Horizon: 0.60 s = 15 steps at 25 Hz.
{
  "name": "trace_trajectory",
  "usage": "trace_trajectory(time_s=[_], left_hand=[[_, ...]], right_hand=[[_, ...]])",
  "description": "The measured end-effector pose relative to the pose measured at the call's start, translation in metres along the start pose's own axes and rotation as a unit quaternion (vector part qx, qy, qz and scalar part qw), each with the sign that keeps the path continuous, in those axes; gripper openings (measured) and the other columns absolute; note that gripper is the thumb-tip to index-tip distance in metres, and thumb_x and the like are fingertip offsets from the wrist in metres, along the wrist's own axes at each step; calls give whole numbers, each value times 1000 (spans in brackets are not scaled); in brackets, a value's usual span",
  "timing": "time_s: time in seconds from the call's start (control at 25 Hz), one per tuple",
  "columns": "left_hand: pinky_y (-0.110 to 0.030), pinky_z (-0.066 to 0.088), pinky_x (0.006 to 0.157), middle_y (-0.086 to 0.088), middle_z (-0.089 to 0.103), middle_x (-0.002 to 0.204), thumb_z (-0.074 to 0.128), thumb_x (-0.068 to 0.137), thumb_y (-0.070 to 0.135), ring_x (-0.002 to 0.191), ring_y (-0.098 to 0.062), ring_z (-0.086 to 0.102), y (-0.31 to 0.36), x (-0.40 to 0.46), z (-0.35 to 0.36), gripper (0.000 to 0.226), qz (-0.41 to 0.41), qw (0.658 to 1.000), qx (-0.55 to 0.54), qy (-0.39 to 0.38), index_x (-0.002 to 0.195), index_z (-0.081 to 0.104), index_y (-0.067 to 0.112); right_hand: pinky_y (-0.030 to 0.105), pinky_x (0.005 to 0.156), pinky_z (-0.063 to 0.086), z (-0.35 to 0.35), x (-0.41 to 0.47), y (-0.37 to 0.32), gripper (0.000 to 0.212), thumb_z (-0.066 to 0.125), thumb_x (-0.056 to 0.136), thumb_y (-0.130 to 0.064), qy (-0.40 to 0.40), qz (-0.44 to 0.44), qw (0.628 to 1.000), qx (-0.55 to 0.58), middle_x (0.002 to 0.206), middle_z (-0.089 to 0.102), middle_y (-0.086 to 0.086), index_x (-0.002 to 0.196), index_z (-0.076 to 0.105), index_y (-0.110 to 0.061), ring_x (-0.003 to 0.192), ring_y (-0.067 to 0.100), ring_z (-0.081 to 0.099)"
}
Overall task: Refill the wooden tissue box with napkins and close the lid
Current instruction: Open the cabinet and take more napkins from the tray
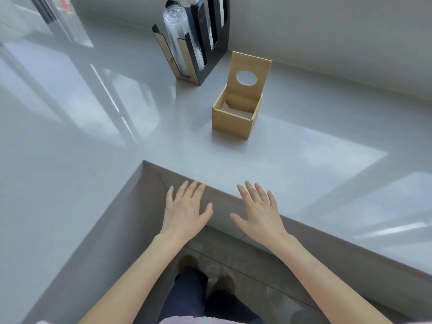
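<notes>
A: What are the hands doing?

B: Both are empty. The left hand [185, 210] is flat, palm down, fingers spread, its fingertips at the counter's [304, 164] near edge. The right hand [258, 210] is the same: fingers fanned apart, holding nothing, stretched over the same edge. Whether either palm actually rests on the surface, I cannot tell.

A: And the tissue box?

B: One wooden tissue box [235, 120], standing on the counter at about 12 o'clock from the hands, well apart from both. Its lid [250, 74] is swung up and stands nearly upright at the back, with one round hole through it.

A: Anything inside?

B: A pale layer shows low down in the box; it could be napkins, but I cannot say for sure.

A: What else is on the counter?

B: One black cup holder [205, 47] at roughly 11 o'clock from the box, near the wall. A stack of clear cups [181, 38] leans in its front slot; the slots behind hold more items, too cut off to count.

A: Total count, then?

B: Two hands, one box, one lid, one holder.
</notes>
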<state>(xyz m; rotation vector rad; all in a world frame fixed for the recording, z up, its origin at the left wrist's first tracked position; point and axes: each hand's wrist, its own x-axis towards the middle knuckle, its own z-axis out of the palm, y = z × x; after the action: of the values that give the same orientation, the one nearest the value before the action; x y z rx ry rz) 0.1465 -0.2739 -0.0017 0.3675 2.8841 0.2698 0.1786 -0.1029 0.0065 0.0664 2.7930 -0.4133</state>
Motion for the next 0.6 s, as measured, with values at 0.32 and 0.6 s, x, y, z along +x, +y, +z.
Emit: trace_trajectory(time_s=[0.32,0.6], left_hand=[[-39,1,117,1,16,157,27,93,44,145,-15,8,-21,-27,8,59,22,999,-13,-33,146,17,21],[-39,5,117,0,19,156,16,85,48,145,-17,11,-51,-19,18,68,77,996,19,-44,146,18,19]], right_hand=[[41,119,-2,26,-27,-23,68,39,92,-43,14,16,1000,12,160,3,0,149,8,-22,147,19,-3],[39,119,-2,56,-22,-53,64,38,94,-40,22,25,999,9,159,7,2,149,10,-20,147,18,-1]])
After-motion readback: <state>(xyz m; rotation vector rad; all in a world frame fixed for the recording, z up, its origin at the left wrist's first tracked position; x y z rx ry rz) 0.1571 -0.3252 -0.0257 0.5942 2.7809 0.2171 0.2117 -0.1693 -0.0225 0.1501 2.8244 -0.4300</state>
